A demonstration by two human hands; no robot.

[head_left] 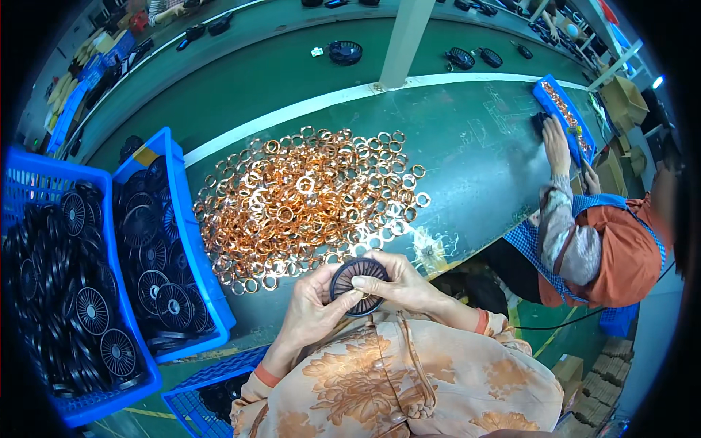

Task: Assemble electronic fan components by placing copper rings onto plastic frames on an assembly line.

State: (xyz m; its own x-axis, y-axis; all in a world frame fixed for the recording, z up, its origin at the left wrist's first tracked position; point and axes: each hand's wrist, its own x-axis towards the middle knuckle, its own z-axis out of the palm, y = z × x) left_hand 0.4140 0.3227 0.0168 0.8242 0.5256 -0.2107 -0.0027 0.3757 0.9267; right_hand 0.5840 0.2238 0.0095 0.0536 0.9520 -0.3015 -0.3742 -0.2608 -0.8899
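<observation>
A round black fan grille [358, 287] with radial ribs is held in front of my body at the table's near edge. My left hand [315, 301] grips its left side, the thumb lying over its face. From the right, my right hand [400, 283] closes on the same grille, thumb pressed on its middle and fingers behind the rim. Whether a ring sits in the grille is hidden by my thumbs. Just beyond my hands spreads a big pile of shiny copper-coloured rings [292, 193] on the green table [475, 168].
Two blue crates, one at far left [139, 343] and one beside the rings [191, 219], hold many black grilles. Another blue crate [186, 398] stands below. At right a co-worker [613, 248] works by a blue tray of rings [544, 91]. Black fan parts [345, 52] lie behind a post [406, 44].
</observation>
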